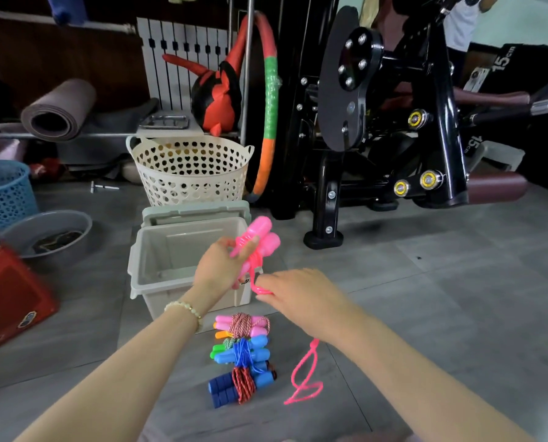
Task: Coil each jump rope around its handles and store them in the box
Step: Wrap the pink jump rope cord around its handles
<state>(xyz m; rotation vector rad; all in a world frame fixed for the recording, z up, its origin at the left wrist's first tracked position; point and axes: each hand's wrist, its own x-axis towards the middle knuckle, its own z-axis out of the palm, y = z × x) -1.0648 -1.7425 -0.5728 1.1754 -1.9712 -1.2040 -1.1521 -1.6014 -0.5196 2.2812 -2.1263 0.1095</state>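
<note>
from my seat i see both bare forearms reaching forward and down over the grey floor (425, 282). my left hand (218, 269) is raised, wrist bent a little, with a bead bracelet (185, 307) on it, and it sits in front of the open grey box (177, 260). its fingers (231, 247) are clenched around the two pink handles (261, 237), which stand side by side, tilted up and to the right, just above the box's near right corner. several turns of pink rope (253, 260) are already wound around the handles where the fingers grip.

my right hand (295, 291) is lower and to the right, palm down, wrist straight. its fingers are curled in and pinch a loop of the same pink rope just below the handles; the tips are turned away from me, so i cannot tell exactly how tight the pinch is. from under that forearm the loose tail of the rope (304, 378) hangs down and lies in an open squiggle on the floor.

just below the box, between my forearms, a row of coiled ropes (240, 358) lies on the floor: pink handles nearest the box, then orange and green, light blue, and dark blue nearest me. they touch one another. the box interior looks bare apart from its walls, lid (196, 212) tipped open behind it.
</note>
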